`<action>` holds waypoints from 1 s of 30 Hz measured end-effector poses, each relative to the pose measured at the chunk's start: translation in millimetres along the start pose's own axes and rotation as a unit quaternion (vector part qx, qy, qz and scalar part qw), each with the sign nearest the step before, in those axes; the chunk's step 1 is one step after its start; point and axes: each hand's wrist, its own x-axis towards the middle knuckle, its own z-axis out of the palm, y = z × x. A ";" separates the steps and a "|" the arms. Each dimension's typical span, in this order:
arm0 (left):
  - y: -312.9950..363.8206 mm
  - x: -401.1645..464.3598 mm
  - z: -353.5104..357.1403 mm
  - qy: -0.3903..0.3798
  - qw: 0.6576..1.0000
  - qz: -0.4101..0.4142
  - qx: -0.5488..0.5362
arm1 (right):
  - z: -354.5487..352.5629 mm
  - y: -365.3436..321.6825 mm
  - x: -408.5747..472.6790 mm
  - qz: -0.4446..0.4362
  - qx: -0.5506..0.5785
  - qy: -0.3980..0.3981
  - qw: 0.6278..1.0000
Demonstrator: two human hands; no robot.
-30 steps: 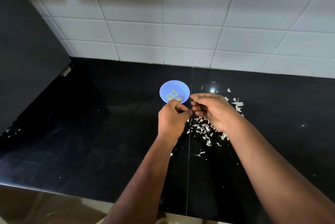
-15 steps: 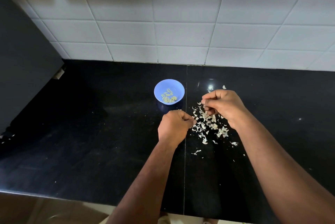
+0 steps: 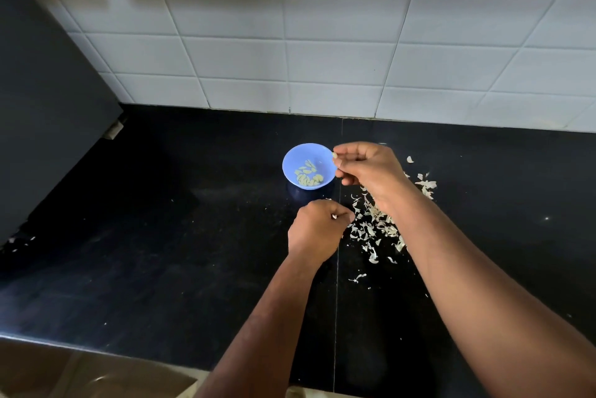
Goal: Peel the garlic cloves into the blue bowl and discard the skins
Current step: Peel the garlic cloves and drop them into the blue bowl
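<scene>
We are watching the right hand (image 3: 367,168) pinching a pale garlic clove (image 3: 334,155) at the rim of the blue bowl (image 3: 292,160), its grip closing tight on it. The bowl is sitting on the black desk (image 3: 161,236), holding yellowish peeled cloves (image 3: 308,177). The left hand (image 3: 317,230) is curling its grip around a white skin scrap (image 3: 334,216), beside the scattered skins (image 3: 375,226). We are reading no writing anywhere.
</scene>
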 end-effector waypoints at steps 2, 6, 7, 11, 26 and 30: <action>0.5 -1.3 -3.5 0.011 1.000 -0.010 0.006 | 10.8 -1.0 8.2 -0.002 -0.026 -0.010 1.000; 2.3 -2.0 -7.8 0.032 0.999 -0.028 0.020 | 24.1 -1.6 13.7 -0.006 -0.078 -0.025 0.997; 1.6 -1.7 -8.6 0.027 0.999 -0.028 0.019 | 25.4 -1.0 14.5 -0.007 -0.084 -0.026 0.996; 2.7 -3.1 -7.5 -0.001 1.000 0.000 -0.008 | 15.4 3.9 14.1 0.001 -0.098 -0.001 0.995; 6.8 17.4 37.5 0.064 0.975 0.146 0.152 | -156.6 61.6 -9.9 0.038 -0.416 0.176 0.892; 13.4 28.4 60.4 -0.035 0.944 0.182 0.272 | -155.1 79.2 -13.0 0.062 -0.431 0.151 0.887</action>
